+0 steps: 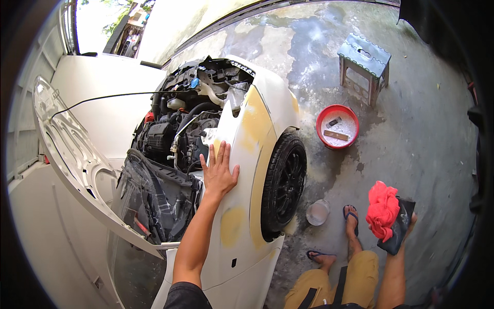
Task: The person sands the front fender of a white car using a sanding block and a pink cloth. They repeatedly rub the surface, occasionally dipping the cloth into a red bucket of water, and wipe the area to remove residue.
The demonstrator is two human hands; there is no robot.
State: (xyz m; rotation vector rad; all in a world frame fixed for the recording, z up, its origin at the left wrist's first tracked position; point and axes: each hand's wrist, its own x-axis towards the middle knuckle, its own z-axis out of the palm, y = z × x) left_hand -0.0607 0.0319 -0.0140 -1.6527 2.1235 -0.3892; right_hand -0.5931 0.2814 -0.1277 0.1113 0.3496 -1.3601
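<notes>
My left hand (pixel 220 174) lies flat with its fingers spread on the top of the white car fender (pixel 242 180), beside the uncovered engine bay. Yellowish filler patches (pixel 232 226) mark the fender's side and its front. Off to the right, my right hand (pixel 412 222) grips a dark sheet of sandpaper (pixel 399 232) with pale smears, together with a crumpled red cloth (pixel 383 210). Most of that hand's fingers are hidden behind the dark sheet. The black front wheel (pixel 285 185) sits under the fender, between my two hands.
A red bucket (pixel 320 133) holds whitish liquid, a wooden block (pixel 336 135) and a small dark piece. Beyond it stands a grey-blue folding stool (pixel 364 54). A clear container (pixel 318 212) is on the concrete near my feet. The raised hood (pixel 77 154) leans at the left.
</notes>
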